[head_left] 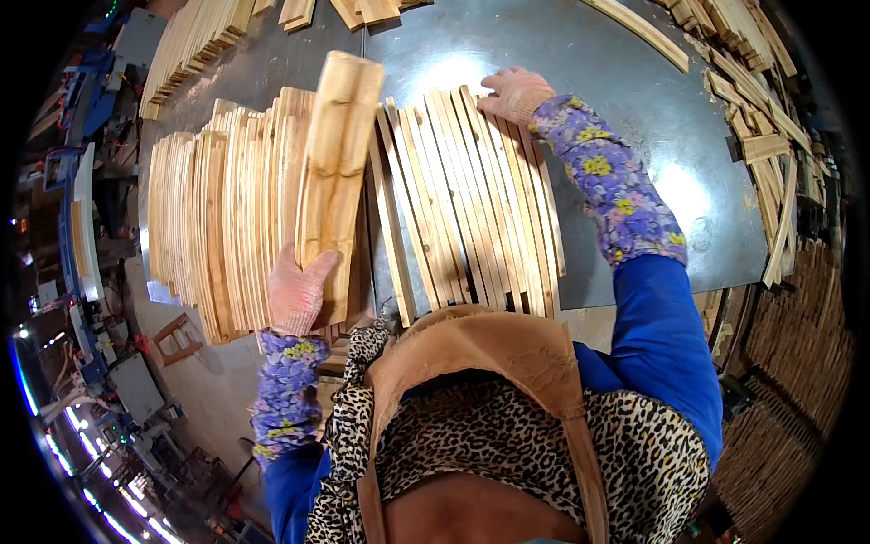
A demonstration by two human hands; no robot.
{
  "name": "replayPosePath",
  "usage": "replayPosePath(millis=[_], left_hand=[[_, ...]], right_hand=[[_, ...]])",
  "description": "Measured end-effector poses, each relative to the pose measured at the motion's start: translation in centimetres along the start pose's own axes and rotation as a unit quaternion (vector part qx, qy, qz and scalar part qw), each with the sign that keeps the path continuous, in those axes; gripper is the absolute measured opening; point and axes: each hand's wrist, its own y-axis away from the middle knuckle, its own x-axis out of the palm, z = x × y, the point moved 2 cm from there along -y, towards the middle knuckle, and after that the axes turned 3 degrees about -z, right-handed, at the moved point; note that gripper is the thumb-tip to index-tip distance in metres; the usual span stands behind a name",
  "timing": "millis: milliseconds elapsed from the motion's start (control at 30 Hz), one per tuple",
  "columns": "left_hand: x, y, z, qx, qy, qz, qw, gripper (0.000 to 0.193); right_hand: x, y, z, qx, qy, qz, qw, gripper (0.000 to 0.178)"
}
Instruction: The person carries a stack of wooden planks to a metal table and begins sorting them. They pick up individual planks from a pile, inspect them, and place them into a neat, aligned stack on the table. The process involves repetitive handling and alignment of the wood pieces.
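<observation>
Evidently, the step in hand is dealing with one piece apart from the rows, as I judge it from where I stand. At the left, a packed row of pale, narrow wooden strips (190, 208) stands on edge, the ends uneven and the sawn edges making fine ribs. Next comes the person's left hand (304, 290), its thumb on the lower face of a broad, honey-coloured wooden board (340, 145); it appears to grip the board, though I cannot see all the fingers. That board lies at a slant, broad face up, between the two rows, marked with brown knots. Right of it, a looser fan of long, cream-coloured wooden strips (462, 190) shows dark gaps. At its far end, the right hand (518, 95) rests with fingers spread, closed on nothing that I can make out. Placing the board would call for a firm left hold and a steady right hand against the strips. Beyond is the smooth, grey metal tabletop (671, 109), shiny under the lights, then a jumbled heap of rough wooden offcuts (761, 118).
</observation>
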Motion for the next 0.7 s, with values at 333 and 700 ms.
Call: replayPosePath(millis=[333,700], left_hand=[[2.5,0.6,7.4,-0.092,0.005,-0.051,0.994,0.09],[3.1,0.7,9.1,-0.069,0.079,-0.092,0.99,0.089]], right_hand=[[0.4,-1.3,-0.8,-0.1,-0.038,-0.006,0.994,0.052],[0.1,-2.1,0.2,-0.074,0.015,0.086,0.993,0.057]])
